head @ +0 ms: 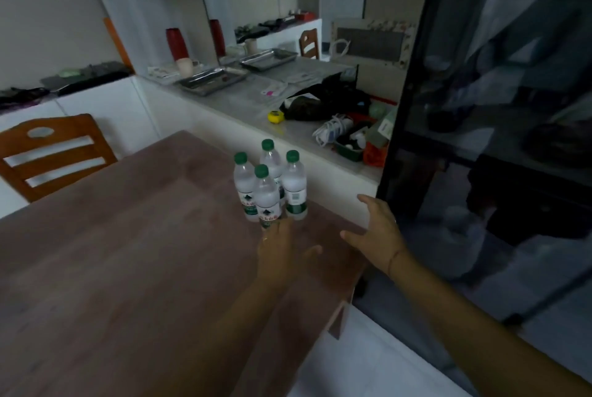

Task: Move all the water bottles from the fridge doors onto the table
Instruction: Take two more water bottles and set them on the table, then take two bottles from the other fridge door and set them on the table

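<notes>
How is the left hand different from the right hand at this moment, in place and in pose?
The left hand lies low over the table, its fingers at the foot of the front water bottle; the right hand is beyond the table's edge, near the dark fridge door, away from the bottles. The left hand points forward; the right hand spreads open. Neither holds anything.

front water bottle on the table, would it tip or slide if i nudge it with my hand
The front bottle is tall and narrow on a small base, so a push near its green cap would probably tip it. It looks full, so a low push likely slides it on the smooth table. The other bottles stand close behind and would probably get knocked too.
</notes>
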The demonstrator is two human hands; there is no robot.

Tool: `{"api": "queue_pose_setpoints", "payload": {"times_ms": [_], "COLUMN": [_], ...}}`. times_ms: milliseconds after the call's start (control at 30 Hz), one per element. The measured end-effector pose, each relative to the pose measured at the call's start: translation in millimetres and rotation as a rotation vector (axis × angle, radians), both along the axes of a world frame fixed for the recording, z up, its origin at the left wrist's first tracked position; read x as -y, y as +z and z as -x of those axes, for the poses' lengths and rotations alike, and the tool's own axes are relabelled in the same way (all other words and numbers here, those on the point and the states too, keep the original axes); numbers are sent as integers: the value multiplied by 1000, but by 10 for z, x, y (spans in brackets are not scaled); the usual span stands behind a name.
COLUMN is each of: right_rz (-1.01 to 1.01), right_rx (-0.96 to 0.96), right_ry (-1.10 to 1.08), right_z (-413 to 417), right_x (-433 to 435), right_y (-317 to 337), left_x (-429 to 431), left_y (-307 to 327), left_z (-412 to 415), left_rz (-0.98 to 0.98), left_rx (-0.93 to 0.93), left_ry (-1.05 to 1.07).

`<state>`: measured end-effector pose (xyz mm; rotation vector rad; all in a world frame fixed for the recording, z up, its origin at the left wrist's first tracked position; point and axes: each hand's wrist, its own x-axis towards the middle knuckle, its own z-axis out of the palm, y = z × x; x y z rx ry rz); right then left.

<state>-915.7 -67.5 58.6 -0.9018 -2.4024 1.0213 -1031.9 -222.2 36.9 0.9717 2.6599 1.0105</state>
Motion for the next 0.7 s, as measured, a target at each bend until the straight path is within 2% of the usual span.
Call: {"api": "queue_pose_setpoints", "payload": {"times_ms": [267, 400, 700], "right_rz": [-66, -37, -62], "right_rx": [94, 135, 111], "right_ry": [-249, -406, -644], "right_z": [-1085, -1657, -2838], "right_x": [988, 1479, 2255], "right_y": [134, 241, 556], "left_x": [592, 776, 978], "left_y": [197, 332, 652], "left_z": [-573, -980, -2110], "left_rz": [58, 21, -31], "left_rx": [-22, 2, -51], "left_ry": [-278, -414, -687]}}
